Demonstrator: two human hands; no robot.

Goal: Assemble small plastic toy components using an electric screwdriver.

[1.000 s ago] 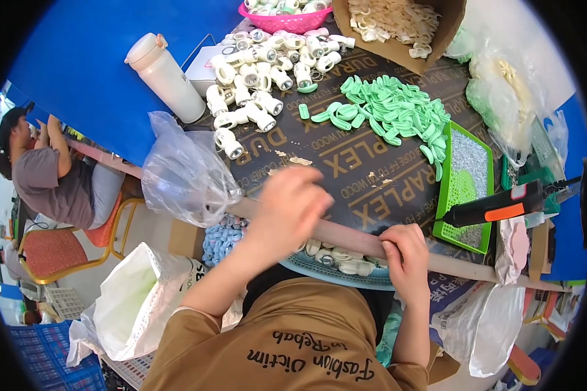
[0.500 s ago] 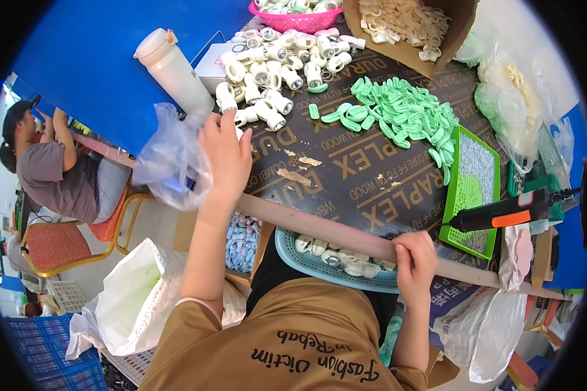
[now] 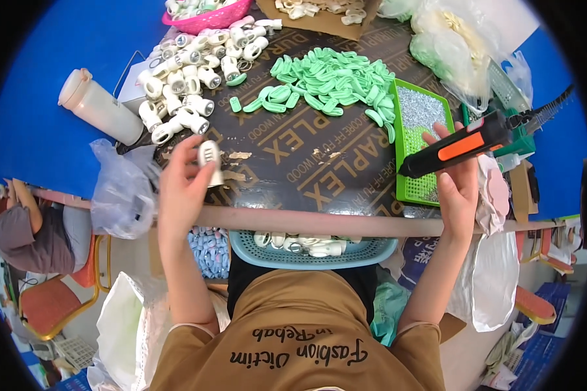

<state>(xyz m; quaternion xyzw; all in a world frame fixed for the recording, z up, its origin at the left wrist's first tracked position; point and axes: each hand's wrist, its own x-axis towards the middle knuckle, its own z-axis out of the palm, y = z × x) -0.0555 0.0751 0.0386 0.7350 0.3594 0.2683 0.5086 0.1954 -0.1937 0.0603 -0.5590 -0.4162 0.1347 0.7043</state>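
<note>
Gold lettering runs slantwise across the dark tabletop (image 3: 287,189), and I read black script, upside down from my view, on the brown shirt (image 3: 280,296). A purple bag (image 3: 419,260) below the table's right side carries white characters. The left hand (image 3: 184,179) pinches a white flashlight (image 3: 210,159) over the near left of the tabletop, just nearer than the heap of white flashlights (image 3: 189,75); I can't make out its dark marking. The right hand (image 3: 460,179) is at the black-and-orange driver (image 3: 456,144), thumb apart, fingers partly hidden behind it, so I cannot tell whether they press on it. The driver's tip hangs over the green tray (image 3: 401,137). The far edge of my view cuts off the pink basket (image 3: 209,23) and cardboard box (image 3: 313,25). The tabletop is scuffed. Far left, I have a co-worker (image 3: 29,228) in grey, cut off by the rim, near a red chair (image 3: 49,306).
</note>
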